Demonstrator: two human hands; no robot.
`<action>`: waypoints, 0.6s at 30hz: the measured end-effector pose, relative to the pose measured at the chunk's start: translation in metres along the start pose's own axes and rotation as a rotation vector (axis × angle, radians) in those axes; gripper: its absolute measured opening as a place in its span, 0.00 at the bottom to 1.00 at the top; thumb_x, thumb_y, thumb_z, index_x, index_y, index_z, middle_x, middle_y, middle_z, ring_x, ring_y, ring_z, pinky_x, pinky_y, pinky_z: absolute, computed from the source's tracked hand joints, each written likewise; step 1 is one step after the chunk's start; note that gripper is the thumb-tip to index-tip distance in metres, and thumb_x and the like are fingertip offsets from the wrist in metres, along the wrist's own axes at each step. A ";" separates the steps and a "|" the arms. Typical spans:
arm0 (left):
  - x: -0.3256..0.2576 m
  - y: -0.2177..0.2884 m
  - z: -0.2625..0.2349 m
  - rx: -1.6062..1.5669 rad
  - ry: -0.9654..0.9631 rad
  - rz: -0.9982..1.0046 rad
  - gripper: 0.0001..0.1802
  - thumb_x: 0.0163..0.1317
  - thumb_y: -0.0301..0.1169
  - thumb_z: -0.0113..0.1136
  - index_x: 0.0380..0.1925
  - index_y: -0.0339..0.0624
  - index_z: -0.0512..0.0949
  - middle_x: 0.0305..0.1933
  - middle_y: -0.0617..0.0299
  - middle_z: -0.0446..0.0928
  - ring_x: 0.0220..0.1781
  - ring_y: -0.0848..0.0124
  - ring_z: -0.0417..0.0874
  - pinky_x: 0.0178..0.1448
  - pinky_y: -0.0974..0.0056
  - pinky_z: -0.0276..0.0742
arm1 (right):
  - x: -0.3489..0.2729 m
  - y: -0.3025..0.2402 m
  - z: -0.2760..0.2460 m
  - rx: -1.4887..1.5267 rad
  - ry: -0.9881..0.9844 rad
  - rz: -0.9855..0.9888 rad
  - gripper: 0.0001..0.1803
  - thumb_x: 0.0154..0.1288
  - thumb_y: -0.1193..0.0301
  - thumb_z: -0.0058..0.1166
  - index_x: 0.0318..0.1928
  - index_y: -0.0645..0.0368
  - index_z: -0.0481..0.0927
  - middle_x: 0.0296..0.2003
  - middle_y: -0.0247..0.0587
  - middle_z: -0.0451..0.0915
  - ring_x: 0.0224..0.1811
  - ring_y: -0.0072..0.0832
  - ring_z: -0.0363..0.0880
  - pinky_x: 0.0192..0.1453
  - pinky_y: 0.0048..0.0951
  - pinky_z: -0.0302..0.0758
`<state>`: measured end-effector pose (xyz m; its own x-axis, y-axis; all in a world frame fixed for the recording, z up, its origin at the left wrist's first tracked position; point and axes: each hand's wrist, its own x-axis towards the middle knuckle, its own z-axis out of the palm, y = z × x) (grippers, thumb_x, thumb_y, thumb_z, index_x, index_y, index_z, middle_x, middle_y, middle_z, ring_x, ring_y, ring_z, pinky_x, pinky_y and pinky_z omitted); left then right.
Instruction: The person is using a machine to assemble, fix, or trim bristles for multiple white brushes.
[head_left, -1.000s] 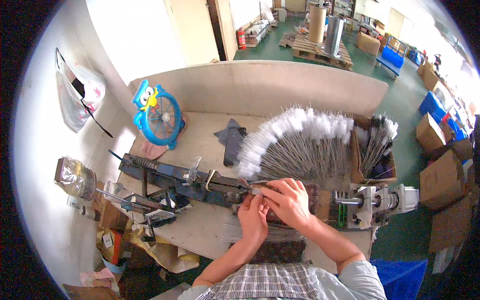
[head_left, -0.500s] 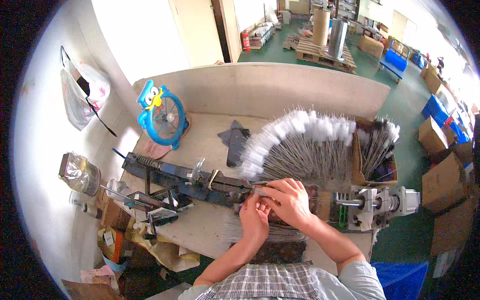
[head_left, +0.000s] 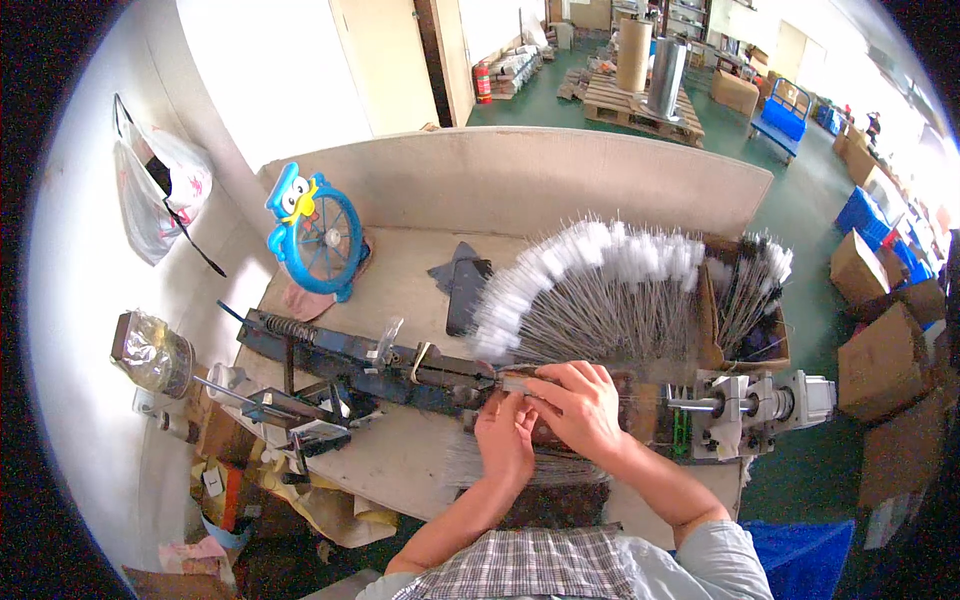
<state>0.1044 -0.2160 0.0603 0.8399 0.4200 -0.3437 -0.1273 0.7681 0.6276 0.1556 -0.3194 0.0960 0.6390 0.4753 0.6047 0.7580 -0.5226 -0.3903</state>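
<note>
Both of my hands work close together at the right end of a long dark metal machine arm point(head_left: 390, 360). My left hand point(head_left: 506, 436) has its fingers curled in a pinch just below the arm's end. My right hand point(head_left: 580, 408) lies over that spot from the right, thumb and fingers drawn together. A small pale piece point(head_left: 514, 384) shows at the fingertips; its kind is hard to make out. Behind the hands, a wide fan of white-tipped wire brushes point(head_left: 610, 290) lies on the table. More thin wires point(head_left: 465, 465) lie below the left hand.
To the right stands a clamp-like spindle unit point(head_left: 755, 405). A cardboard box point(head_left: 712, 330) of dark and white brushes sits beside the fan. A phone point(head_left: 467, 297) and a blue toy-shaped fan point(head_left: 325, 240) are on the table point(head_left: 400, 250), before a low back board point(head_left: 540, 175).
My hands stay at the machine arm's end with small finger shifts; the pale piece shows more plainly. The whole view has shifted slightly.
</note>
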 end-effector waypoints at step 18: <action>-0.008 0.010 -0.006 0.094 -0.090 -0.100 0.31 0.65 0.57 0.36 0.49 0.40 0.68 0.50 0.56 0.73 0.50 0.64 0.74 0.55 0.60 0.68 | -0.020 0.008 -0.029 -0.073 -0.163 0.057 0.06 0.49 0.70 0.58 0.30 0.54 0.81 0.28 0.32 0.77 0.37 0.31 0.73 0.42 0.33 0.68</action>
<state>0.0929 -0.2082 0.0651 0.8903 0.2954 -0.3466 0.0060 0.7534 0.6575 0.1457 -0.3534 0.1010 0.6976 0.5491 0.4603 0.7125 -0.5990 -0.3654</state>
